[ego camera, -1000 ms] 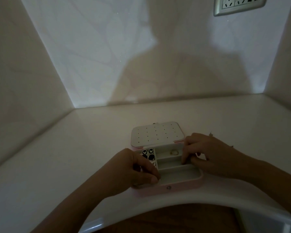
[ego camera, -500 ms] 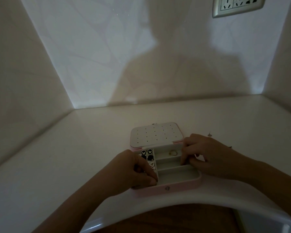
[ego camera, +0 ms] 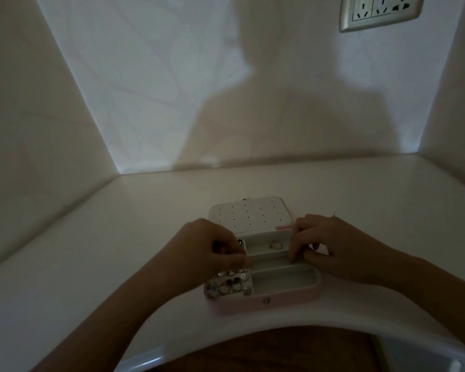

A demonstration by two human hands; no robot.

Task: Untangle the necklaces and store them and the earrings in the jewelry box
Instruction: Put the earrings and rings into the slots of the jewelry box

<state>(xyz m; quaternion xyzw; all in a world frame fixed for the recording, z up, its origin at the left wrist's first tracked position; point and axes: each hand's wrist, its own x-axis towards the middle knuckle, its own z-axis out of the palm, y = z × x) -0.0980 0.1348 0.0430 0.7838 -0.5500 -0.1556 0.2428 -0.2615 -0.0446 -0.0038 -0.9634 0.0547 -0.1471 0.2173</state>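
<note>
Over jewelry box [ego camera: 279, 303] | left hand [ego camera: 204, 253], right hand [ego camera: 333, 251] curled; cannot tell either grip | earrings [ego camera: 228, 287] dim

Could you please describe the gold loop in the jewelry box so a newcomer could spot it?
On the white counter, a pink jewelry box lies open. Of its three long trays, take the farthest, beside the dotted lid. The gold loop lies alone there, unlike the crowded left compartment.
</note>
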